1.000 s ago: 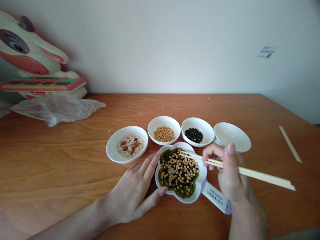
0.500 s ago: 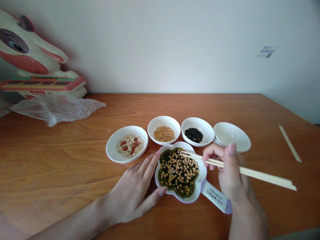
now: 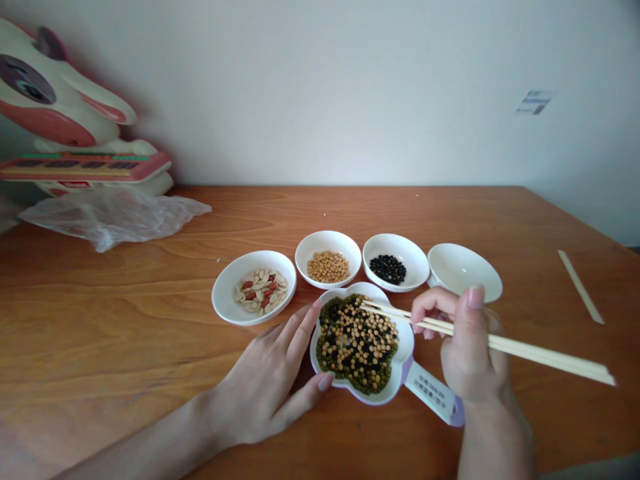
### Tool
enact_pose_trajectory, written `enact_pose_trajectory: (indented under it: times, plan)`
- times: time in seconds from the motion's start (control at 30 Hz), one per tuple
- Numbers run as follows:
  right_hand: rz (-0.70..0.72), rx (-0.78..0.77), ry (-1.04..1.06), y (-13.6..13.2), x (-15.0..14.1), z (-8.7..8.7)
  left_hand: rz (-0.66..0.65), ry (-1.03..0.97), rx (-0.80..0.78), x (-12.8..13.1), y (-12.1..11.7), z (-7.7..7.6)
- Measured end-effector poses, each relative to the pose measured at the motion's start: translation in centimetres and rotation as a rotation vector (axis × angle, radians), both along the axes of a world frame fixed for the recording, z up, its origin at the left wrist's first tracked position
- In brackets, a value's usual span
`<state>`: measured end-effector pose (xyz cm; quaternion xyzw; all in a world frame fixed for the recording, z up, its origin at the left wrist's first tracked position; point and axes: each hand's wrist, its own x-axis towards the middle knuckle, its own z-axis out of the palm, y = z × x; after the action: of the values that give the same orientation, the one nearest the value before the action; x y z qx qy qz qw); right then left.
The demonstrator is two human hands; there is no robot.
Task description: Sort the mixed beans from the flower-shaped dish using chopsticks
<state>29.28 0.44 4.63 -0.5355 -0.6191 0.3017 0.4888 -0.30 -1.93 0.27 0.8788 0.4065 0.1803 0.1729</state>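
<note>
A white flower-shaped dish [image 3: 407, 343] with a lilac edge and a printed handle holds mixed green, black and tan beans [image 3: 357, 343]. My left hand [image 3: 277, 373] braces its left side, thumb and index finger against the rim. In my right hand [image 3: 467, 347] is a pair of chopsticks [image 3: 545, 358], their tips among the beans near the dish's far side. Whether a bean is between the tips is too small to tell. Behind the dish stand white bowls of peanuts [image 3: 261, 291], soybeans [image 3: 329, 267] and black beans [image 3: 388, 269].
A fourth white bowl [image 3: 467, 270], showing no beans, stands behind my right hand. A pale flat strip [image 3: 580, 287] lies at the right. At the back left are a clear plastic bag [image 3: 115, 217] and a cow-shaped toy keyboard [image 3: 90, 167]. A wall rises behind the table [image 3: 125, 347].
My right hand has slid slightly to the right, and the chopsticks' rear ends with it; their tips stay at nearly the same spot. My left hand and the dish have not moved.
</note>
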Motion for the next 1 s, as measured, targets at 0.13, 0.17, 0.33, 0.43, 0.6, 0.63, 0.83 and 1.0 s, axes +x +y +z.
enact_pose_trajectory:
  times: [0.13,0.17,0.33,0.43,0.6,0.63,0.83,1.0]
  plan:
    - [-0.061,0.057,0.017,0.1,-0.1,0.4,0.000,-0.006,-0.007,0.0,0.0,0.0]
    - [-0.081,0.071,0.022,0.1,-0.3,0.5,0.000,-0.006,-0.008,0.0,0.0,0.0]
    - [-0.159,0.136,0.105,0.2,-1.7,0.8,-0.005,0.014,0.011,0.0,0.0,-0.1]
    - [-0.173,0.132,0.163,0.3,-3.1,0.8,-0.008,0.012,0.014,0.0,0.1,0.0]
    - [-0.230,0.135,0.190,0.4,-4.4,0.5,-0.005,-0.003,0.006,0.0,0.0,0.0]
    - [-0.241,0.132,0.188,0.5,-4.5,0.4,-0.003,-0.005,0.000,0.0,0.0,0.0]
    - [-0.254,0.101,0.227,0.7,-4.6,0.2,-0.004,-0.016,-0.018,0.0,0.1,0.0]
    - [-0.226,0.091,0.207,0.6,-4.7,0.4,-0.005,-0.005,-0.013,0.0,0.1,-0.1]
